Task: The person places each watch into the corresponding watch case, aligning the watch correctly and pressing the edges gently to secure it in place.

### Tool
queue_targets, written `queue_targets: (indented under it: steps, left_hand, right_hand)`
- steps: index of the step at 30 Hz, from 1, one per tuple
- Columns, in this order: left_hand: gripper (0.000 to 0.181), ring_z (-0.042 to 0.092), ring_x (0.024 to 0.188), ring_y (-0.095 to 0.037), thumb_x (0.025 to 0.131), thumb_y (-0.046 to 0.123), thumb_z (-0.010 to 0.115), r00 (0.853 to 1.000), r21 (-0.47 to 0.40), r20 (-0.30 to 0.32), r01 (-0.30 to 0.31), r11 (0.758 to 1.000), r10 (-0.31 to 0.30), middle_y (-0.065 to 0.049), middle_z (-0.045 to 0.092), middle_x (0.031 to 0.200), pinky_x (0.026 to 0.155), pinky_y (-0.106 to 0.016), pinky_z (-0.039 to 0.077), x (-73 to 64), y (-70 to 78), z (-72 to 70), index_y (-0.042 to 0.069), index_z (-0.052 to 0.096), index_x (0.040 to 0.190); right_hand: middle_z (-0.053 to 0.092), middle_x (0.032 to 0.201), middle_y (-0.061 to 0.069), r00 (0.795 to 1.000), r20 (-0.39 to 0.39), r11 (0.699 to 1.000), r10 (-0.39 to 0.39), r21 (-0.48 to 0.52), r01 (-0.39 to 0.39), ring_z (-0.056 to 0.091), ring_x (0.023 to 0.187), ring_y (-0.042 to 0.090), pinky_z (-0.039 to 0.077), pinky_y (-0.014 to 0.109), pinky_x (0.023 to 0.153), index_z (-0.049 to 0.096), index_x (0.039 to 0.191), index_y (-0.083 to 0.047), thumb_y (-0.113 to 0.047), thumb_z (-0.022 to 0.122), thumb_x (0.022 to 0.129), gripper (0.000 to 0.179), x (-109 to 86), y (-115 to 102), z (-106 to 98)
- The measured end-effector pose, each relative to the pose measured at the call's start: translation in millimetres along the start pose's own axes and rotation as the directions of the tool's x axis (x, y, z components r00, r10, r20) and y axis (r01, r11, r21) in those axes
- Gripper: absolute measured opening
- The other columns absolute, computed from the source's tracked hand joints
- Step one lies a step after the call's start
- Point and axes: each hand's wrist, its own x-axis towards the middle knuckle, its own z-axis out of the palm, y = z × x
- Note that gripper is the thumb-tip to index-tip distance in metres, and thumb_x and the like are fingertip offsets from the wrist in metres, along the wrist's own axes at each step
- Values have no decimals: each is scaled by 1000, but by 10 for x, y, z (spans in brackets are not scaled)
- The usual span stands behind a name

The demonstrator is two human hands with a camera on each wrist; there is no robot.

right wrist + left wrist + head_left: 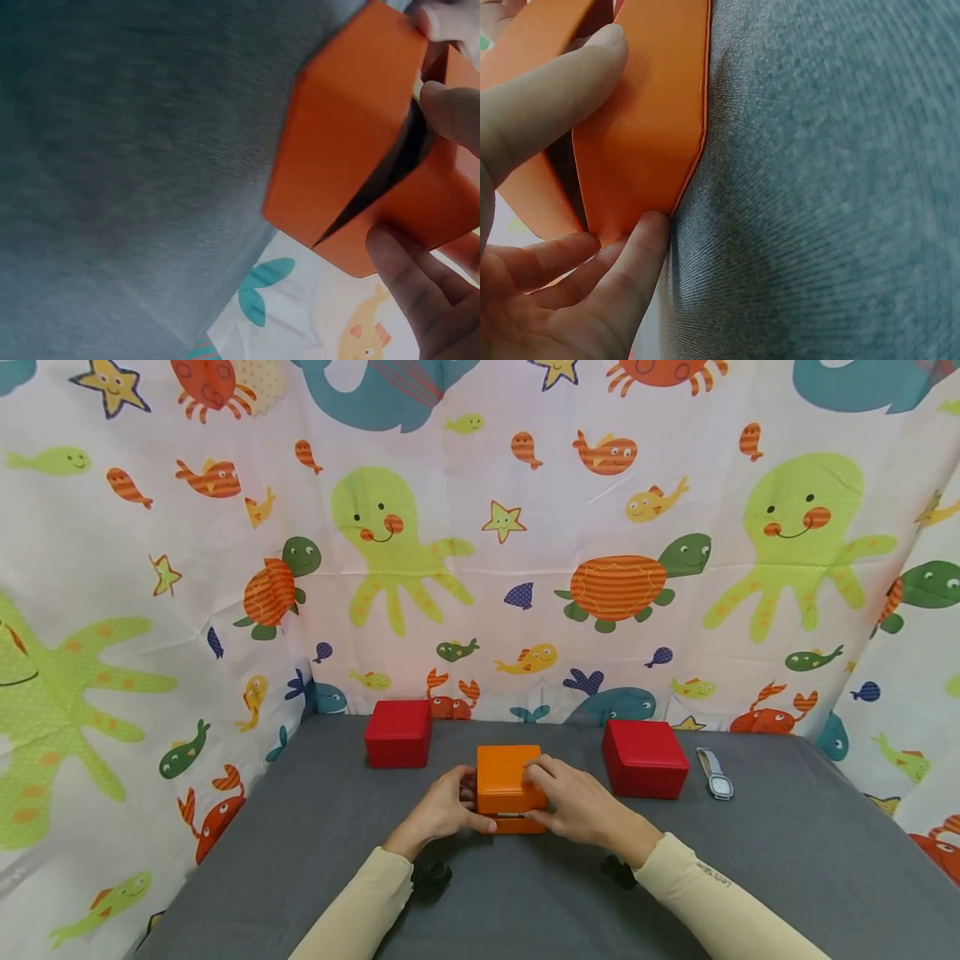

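An orange hinged box (pixel 509 770) stands on the grey cloth between the two hands, its lid raised a little at the front with a dark gap under it. My left hand (pixel 441 810) grips the base from the left, thumb on the front face and fingertips along the side, low near the cloth. From the right, my right hand (pixel 576 802) holds the lid, with the thumb at its front edge and the fingers on its side. In the right wrist view the gap between base (pixel 345 127) and lid shows as a wedge. The box's inside is mostly hidden.
One red box (pixel 399 735) sits at the back left, another red box (pixel 645 760) at the right. Beside the latter lies a wristwatch (pixel 718 781) with a pale strap. A patterned curtain (pixel 450 552) borders the grey table surface (pixel 322 827) behind and at the sides.
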Motion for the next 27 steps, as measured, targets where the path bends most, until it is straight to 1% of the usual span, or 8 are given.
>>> queue_targets:
  steps: [6, 14, 17, 19, 20, 22, 25, 27]
  left_hand:
    - [85, 57, 100, -19, 65, 21, 90, 1000, 11, 7, -12, 1000, 12, -5, 56, 118, 90, -37, 51, -1, 7, 4, 3, 43, 134]
    - [85, 57, 99, -19, 68, 22, 88, 999, 55, 24, -38, 998, 37, -7, 56, 118, 89, -36, 51, -8, 26, 9, 0, 42, 135]
    - [84, 57, 100, -19, 69, 21, 88, 999, 44, 30, -24, 999, 23, -7, 56, 119, 90, -37, 50, -19, 41, 2, -1, 42, 136]
    - [84, 57, 101, -20, 69, 21, 87, 999, 31, 32, -13, 999, 12, -8, 56, 120, 91, -38, 50, -34, 56, 0, -1, 41, 136]
    - [83, 57, 101, -20, 70, 21, 87, 1000, 28, 31, -7, 1000, 6, -7, 56, 120, 91, -38, 50, -42, 63, 0, 0, 42, 136]
    - [81, 57, 101, -21, 71, 20, 86, 1000, 21, 23, -6, 1000, 6, -7, 56, 120, 90, -38, 50, -62, 80, 4, 0, 42, 136]
    - [78, 58, 101, -21, 73, 20, 84, 1000, 23, -8, -10, 1000, 11, -7, 56, 119, 88, -38, 51, -104, 115, 12, 2, 42, 136]
    - [76, 58, 100, -21, 75, 20, 83, 999, 24, -31, -21, 999, 22, -8, 56, 119, 87, -39, 52, -137, 134, 16, 3, 43, 136]
  right_hand:
    - [50, 118, -2, 1000, 9, 1000, -11, -11, 11, 53, 97, 11, 52, 29, 82, 51, 117, -20, -33, 78, 79, 48, -36, -16, 17]
    - [50, 126, -1, 999, 25, 999, 34, 3, -34, 54, 104, 14, 52, 31, 85, 51, 118, -22, -31, 79, 79, 49, -57, -46, 22]
    - [50, 128, 0, 997, 27, 996, 79, 36, -80, 54, 106, 14, 51, 32, 88, 51, 119, -22, -31, 79, 79, 50, -71, -55, 19]
    - [48, 130, 0, 989, 35, 985, 142, 94, -144, 54, 106, 14, 51, 32, 89, 51, 121, -21, -32, 79, 79, 51, -90, -64, 14]
    - [48, 131, 1, 983, 42, 974, 179, 133, -183, 54, 106, 14, 51, 32, 89, 51, 122, -20, -32, 79, 79, 52, -102, -71, 10]
    - [46, 133, 3, 966, 59, 938, 252, 231, -258, 56, 104, 15, 51, 32, 89, 50, 126, -17, -31, 79, 79, 57, -128, -87, 3]
    - [44, 135, 6, 931, 88, 857, 355, 367, -361, 59, 99, 16, 53, 32, 84, 45, 133, -11, -30, 79, 79, 67, -167, -107, 2]
    - [44, 136, 10, 910, 108, 797, 401, 448, -405, 63, 96, 19, 55, 33, 80, 41, 136, -8, -30, 78, 80, 71, -187, -115, 11]
